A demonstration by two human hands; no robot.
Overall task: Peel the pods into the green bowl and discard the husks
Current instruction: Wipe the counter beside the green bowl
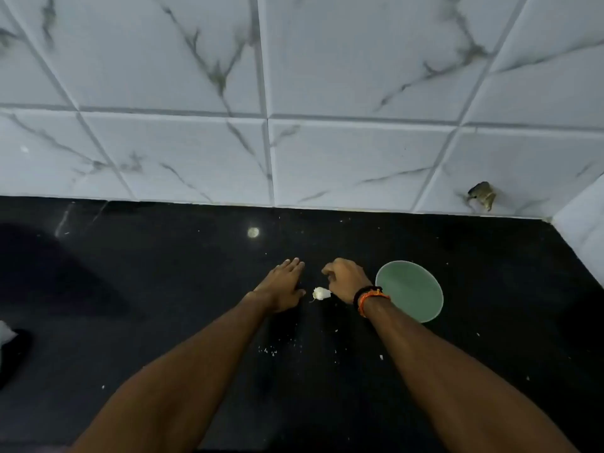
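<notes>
- The black counter (163, 289) lies bare to the left of the left hand (283, 287), a wide stretch to pass over; its far edge ends at the tiled wall (294, 152)
- Between the left hand and the right hand (343, 278) a narrow gap holds a white pod (321, 293)
- The green bowl (412, 291) sits just right of the right wrist, blocking that side; past it the counter runs on to the side wall (585, 230)

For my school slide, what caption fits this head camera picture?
Two hands, left hand and right hand, beside a white pod and green bowl on a black counter.
</notes>
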